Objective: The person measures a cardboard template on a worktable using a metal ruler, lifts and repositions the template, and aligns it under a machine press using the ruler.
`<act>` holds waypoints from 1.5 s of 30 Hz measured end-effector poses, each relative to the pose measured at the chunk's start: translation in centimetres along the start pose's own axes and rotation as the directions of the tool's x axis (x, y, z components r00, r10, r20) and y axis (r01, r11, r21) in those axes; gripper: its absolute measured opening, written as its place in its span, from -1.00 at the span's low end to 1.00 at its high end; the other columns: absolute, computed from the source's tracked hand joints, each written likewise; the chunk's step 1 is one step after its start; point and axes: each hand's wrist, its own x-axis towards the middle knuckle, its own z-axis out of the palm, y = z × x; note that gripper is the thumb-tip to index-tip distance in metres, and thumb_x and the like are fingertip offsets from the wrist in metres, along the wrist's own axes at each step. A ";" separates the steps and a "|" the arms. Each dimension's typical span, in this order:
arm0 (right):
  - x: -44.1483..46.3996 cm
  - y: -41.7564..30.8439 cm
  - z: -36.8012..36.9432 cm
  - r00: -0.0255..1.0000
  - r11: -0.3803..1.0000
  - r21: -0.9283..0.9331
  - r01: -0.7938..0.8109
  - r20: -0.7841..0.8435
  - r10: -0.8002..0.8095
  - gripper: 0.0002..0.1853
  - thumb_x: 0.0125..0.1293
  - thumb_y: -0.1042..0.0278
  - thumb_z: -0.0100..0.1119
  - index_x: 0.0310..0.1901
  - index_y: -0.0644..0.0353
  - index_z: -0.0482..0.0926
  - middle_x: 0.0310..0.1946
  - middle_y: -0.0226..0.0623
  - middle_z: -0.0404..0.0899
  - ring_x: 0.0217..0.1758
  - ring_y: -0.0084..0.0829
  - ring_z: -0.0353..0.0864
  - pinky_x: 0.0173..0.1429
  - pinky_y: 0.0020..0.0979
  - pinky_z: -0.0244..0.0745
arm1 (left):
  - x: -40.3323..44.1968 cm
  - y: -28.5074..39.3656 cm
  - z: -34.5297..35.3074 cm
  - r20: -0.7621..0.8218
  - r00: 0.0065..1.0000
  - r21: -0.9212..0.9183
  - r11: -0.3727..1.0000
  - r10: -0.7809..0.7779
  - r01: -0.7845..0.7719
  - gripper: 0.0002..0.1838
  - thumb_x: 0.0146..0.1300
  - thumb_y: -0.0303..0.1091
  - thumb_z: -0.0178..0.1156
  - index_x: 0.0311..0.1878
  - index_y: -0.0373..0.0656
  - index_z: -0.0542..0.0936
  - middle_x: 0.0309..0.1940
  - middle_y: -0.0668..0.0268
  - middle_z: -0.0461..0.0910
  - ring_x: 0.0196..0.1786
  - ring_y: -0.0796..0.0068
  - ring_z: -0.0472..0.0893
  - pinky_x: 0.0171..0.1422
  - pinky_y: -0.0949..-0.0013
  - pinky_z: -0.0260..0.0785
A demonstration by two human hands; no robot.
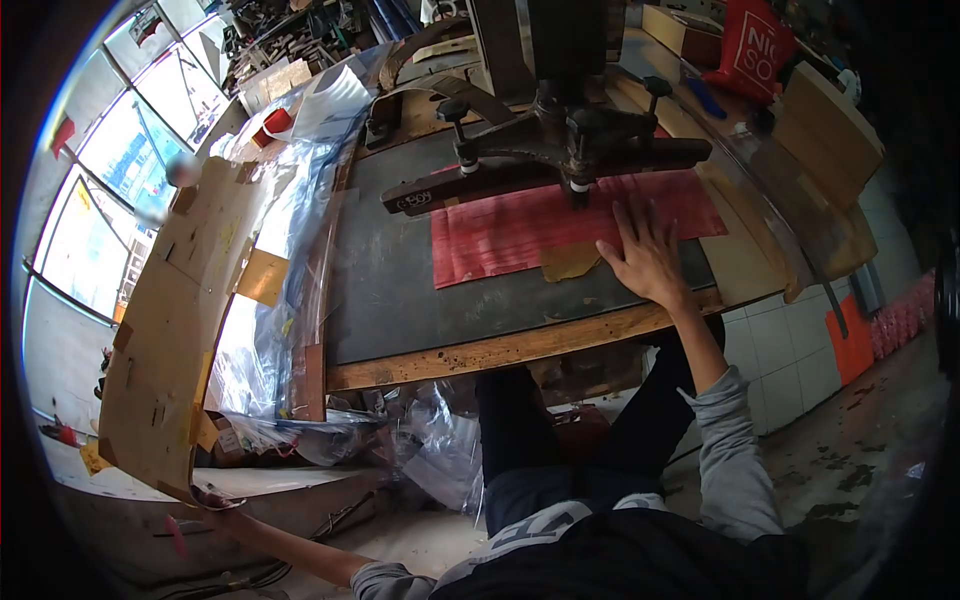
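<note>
My right hand (645, 248) lies with its fingers spread on a red, streaky flat sheet (490, 240), near the sheet's right part. A small brownish-yellow patch (570, 263) shows at the sheet's front edge, left of my thumb. The sheet rests on a dark grey bed (385, 290), partly beneath a dark metal bar (430, 195) that belongs to a machine head with several knobs. Far down on the left, my left hand (218, 508) is beside the lower end of a tall wooden board (165, 340). Its fingers are mostly hidden, and I cannot make out what they hold.
Clear plastic sheeting (290, 230) covers the left side, with a small red container (271, 127) on it. A red bag (752, 50) and a cardboard piece (830, 135) stand at the right. A wooden strip (520, 345) edges the bed's front.
</note>
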 end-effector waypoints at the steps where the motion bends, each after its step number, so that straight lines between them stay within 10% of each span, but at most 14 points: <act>1: 0.1 -0.2 0.1 1.000 1.000 0.003 0.000 -0.010 0.000 -0.24 0.36 -0.23 -0.15 0.46 0.03 -0.01 0.48 -0.05 -0.11 0.53 0.01 -0.16 0.44 0.28 -0.19 | 0.1 -0.7 0.9 0.012 0.998 0.012 0.998 0.063 -0.063 -0.54 0.27 -0.43 -0.04 0.23 -0.40 0.40 -0.23 0.28 0.49 -0.42 0.61 0.31 -0.36 0.53 0.23; 14: -0.1 -1.1 0.6 0.989 0.993 0.086 0.078 -0.129 -0.067 -0.24 0.32 -0.23 -0.09 0.40 0.12 0.13 0.43 0.02 0.01 0.51 0.05 -0.09 0.43 0.31 -0.21 | -1.6 7.3 9.0 0.155 0.948 -0.113 0.948 -0.279 0.297 -0.55 0.27 -0.33 0.04 0.19 -0.34 0.46 0.07 0.07 0.53 0.01 0.32 0.56 0.11 0.29 0.41; 17: -0.1 -2.0 0.2 0.998 0.998 0.056 0.035 -0.052 -0.033 -0.23 0.33 -0.22 -0.10 0.43 0.08 0.06 0.47 -0.05 -0.07 0.53 0.02 -0.15 0.45 0.27 -0.22 | -1.9 4.6 11.7 0.303 0.885 -0.740 0.497 -0.354 0.452 -0.53 0.26 -0.34 0.04 0.23 -0.31 0.43 0.01 0.12 0.54 -0.05 0.38 0.56 0.03 0.34 0.45; 18: -0.1 -2.2 0.1 0.998 0.998 0.057 0.035 -0.055 -0.031 -0.23 0.33 -0.22 -0.10 0.43 0.08 0.06 0.47 -0.05 -0.07 0.53 0.02 -0.15 0.45 0.27 -0.22 | -2.8 6.8 11.1 0.202 0.948 -0.432 0.846 -0.247 0.312 -0.59 0.30 -0.37 0.04 0.18 -0.35 0.46 -0.06 0.17 0.55 -0.15 0.40 0.56 -0.10 0.32 0.51; 24: -0.2 -2.6 0.7 0.988 0.992 0.109 0.062 -0.145 -0.046 -0.23 0.31 -0.23 -0.08 0.38 0.17 0.16 0.43 0.03 0.02 0.51 0.07 -0.09 0.43 0.31 -0.23 | -1.7 10.9 12.1 0.521 0.678 -0.804 -0.031 -0.518 0.594 -0.70 0.34 -0.39 0.09 0.03 -0.39 0.51 -0.32 0.32 0.56 -0.42 0.59 0.53 -0.24 0.36 0.56; 25: -0.2 -2.7 0.7 0.986 0.991 0.115 0.061 -0.159 -0.042 -0.23 0.30 -0.23 -0.08 0.38 0.18 0.17 0.42 0.03 0.03 0.50 0.07 -0.08 0.43 0.31 -0.22 | -1.6 5.1 14.3 0.602 0.757 -0.798 -0.179 -0.253 0.575 -0.76 0.34 -0.41 0.11 -0.03 -0.39 0.54 -0.53 0.43 0.45 -0.56 0.67 0.41 -0.33 0.53 0.52; 28: -0.2 -3.0 1.0 0.980 0.993 0.106 0.053 -0.198 -0.032 -0.23 0.29 -0.22 -0.05 0.36 0.18 0.20 0.41 0.04 0.06 0.49 0.07 -0.04 0.42 0.31 -0.19 | -1.9 6.1 14.3 0.478 0.821 -0.725 0.387 -0.312 0.570 -0.78 0.34 -0.41 0.13 -0.09 -0.39 0.58 -0.64 0.50 0.31 -0.65 0.71 0.20 -0.20 0.59 0.47; 29: -0.2 -3.0 1.0 0.977 0.993 0.100 0.056 -0.211 -0.033 -0.24 0.28 -0.22 -0.04 0.36 0.18 0.21 0.40 0.04 0.07 0.49 0.06 -0.02 0.41 0.32 -0.18 | -1.2 5.5 13.8 0.705 0.708 -0.697 -0.218 -0.034 0.683 -0.72 0.35 -0.38 0.11 -0.01 -0.40 0.56 -0.45 0.36 0.52 -0.44 0.60 0.47 -0.01 0.43 0.49; 31: -0.3 -2.9 0.8 0.976 0.993 0.102 0.058 -0.216 -0.035 -0.23 0.27 -0.23 -0.03 0.35 0.18 0.22 0.39 0.04 0.09 0.48 0.06 -0.01 0.40 0.32 -0.15 | -0.9 5.5 14.0 0.722 0.641 -0.692 -0.312 -0.261 0.651 -0.66 0.35 -0.34 0.09 0.06 -0.42 0.52 -0.13 0.18 0.59 -0.10 0.37 0.58 0.12 0.26 0.48; 32: -0.2 -3.0 0.8 0.975 0.992 0.106 0.064 -0.217 -0.040 -0.23 0.27 -0.23 -0.03 0.34 0.19 0.23 0.39 0.04 0.10 0.48 0.05 0.00 0.40 0.31 -0.14 | -0.7 3.9 14.2 0.767 0.617 -0.490 -0.461 0.175 0.739 -0.60 0.34 -0.27 0.10 0.08 -0.43 0.50 0.05 0.08 0.53 0.08 0.18 0.54 0.17 0.11 0.44; 35: -0.2 -2.9 1.0 0.973 0.992 0.107 0.062 -0.230 -0.036 -0.23 0.26 -0.23 -0.01 0.34 0.19 0.24 0.39 0.04 0.10 0.48 0.04 0.00 0.40 0.31 -0.13 | -2.4 13.1 13.0 0.493 0.604 -0.767 0.015 -0.626 0.642 -0.53 0.31 -0.19 0.13 0.12 -0.40 0.47 0.07 0.07 0.52 0.05 0.15 0.55 0.18 0.06 0.44; 37: -0.2 -3.0 0.9 0.974 0.992 0.108 0.058 -0.225 -0.032 -0.23 0.26 -0.23 -0.01 0.34 0.19 0.24 0.39 0.03 0.10 0.48 0.05 0.00 0.40 0.32 -0.13 | -3.5 11.8 12.9 0.404 0.829 -0.594 0.578 -0.386 0.559 -0.51 0.30 -0.14 0.13 0.12 -0.37 0.48 0.09 0.06 0.51 0.08 0.09 0.54 0.18 0.03 0.44; 43: -0.3 -2.9 0.7 0.964 0.995 0.073 0.065 -0.261 -0.044 -0.29 0.26 -0.14 0.04 0.31 0.21 0.28 0.36 0.00 0.16 0.45 -0.01 0.08 0.39 0.31 -0.08 | -4.4 11.3 13.8 0.622 0.597 -0.700 -0.018 -0.507 0.714 -0.55 0.31 -0.16 0.11 0.11 -0.31 0.51 0.06 0.07 0.54 0.09 0.05 0.54 0.22 0.00 0.42; 45: -0.7 -3.4 -0.1 0.957 0.983 0.139 0.121 -0.281 -0.078 -0.40 0.28 0.00 0.08 0.24 0.23 0.35 0.28 -0.04 0.27 0.36 -0.07 0.24 0.36 0.24 0.02 | -4.8 9.3 14.3 0.587 0.700 -0.709 0.159 -0.406 0.687 -0.54 0.32 -0.14 0.08 0.13 -0.30 0.50 0.07 0.06 0.54 0.11 0.06 0.53 0.24 -0.02 0.39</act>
